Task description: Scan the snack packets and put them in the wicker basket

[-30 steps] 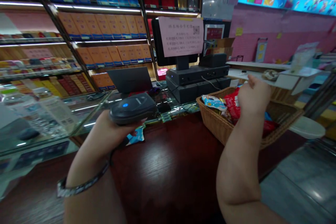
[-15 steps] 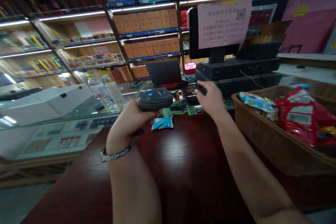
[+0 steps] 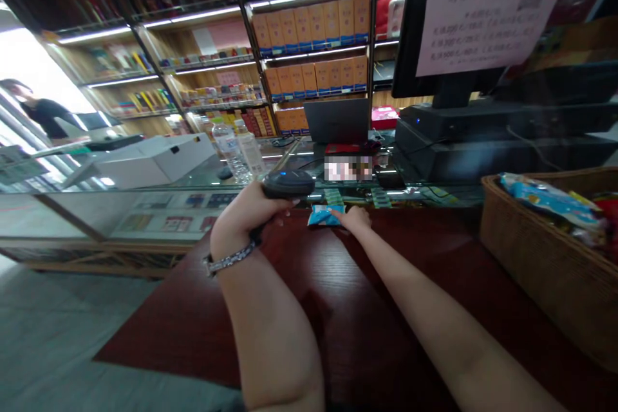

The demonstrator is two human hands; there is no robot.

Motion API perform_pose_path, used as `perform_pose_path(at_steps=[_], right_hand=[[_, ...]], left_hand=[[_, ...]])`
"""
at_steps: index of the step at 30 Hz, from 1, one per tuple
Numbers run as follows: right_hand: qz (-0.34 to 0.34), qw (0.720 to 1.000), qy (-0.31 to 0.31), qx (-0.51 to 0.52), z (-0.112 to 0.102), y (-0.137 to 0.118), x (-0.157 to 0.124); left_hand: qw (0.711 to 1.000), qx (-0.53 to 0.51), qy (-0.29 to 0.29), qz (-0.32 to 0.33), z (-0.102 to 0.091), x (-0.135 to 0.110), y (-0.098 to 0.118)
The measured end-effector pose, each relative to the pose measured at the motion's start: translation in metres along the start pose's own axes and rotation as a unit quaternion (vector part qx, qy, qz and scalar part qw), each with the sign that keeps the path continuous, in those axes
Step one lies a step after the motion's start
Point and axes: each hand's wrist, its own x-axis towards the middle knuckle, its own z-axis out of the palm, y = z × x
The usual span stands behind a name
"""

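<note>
My left hand [image 3: 253,209] is wrapped round the handle of a dark barcode scanner [image 3: 288,183]; its head points right and a small blue light glows on top. At the far edge of the wooden counter, my right hand [image 3: 358,218] grips the right end of a small blue snack packet [image 3: 322,215]. The packet lies just right of and below the scanner head, apart from it. Some of my right fingers are hidden behind the hand.
A wicker basket [image 3: 541,264] with snack bags stands at right. Beyond the counter are a monitor [image 3: 410,45] with a paper sheet, a laptop [image 3: 337,121], plastic bottles [image 3: 232,151] and a white box [image 3: 154,161] on glass. A person [image 3: 43,112] is at far left.
My right hand has moved from beside the monitor base, where it was at a small dark object, down and left onto the blue packet. The view has turned left. The left hand still holds the scanner.
</note>
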Motion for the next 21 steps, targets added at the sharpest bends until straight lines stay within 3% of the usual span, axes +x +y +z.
perform_pose_path(at_steps=[4, 7, 11, 14, 18, 21], right_hand=[[0.001, 1.0, -0.024, -0.014, 0.008, 0.003, 0.003], [-0.011, 0.992, -0.058, 0.116, 0.007, 0.006, 0.002], [-0.024, 0.958, -0.117, 0.261, -0.01, 0.004, -0.002], [-0.015, 0.93, -0.145, 0.338, -0.038, -0.001, -0.002], [-0.027, 0.892, -0.152, 0.425, -0.096, -0.002, -0.002], [-0.034, 0.833, -0.185, 0.521, -0.142, 0.005, -0.006]], left_hand=[[1.0, -0.011, -0.006, 0.007, 0.0, -0.001, 0.001], [1.0, -0.004, -0.007, 0.01, 0.002, 0.001, 0.002], [1.0, 0.008, -0.001, 0.027, 0.005, 0.005, 0.004], [1.0, 0.002, -0.007, 0.029, 0.008, 0.007, 0.007], [0.999, 0.005, -0.005, 0.044, 0.012, 0.009, 0.013], [0.998, 0.01, 0.008, 0.065, 0.016, 0.009, 0.02]])
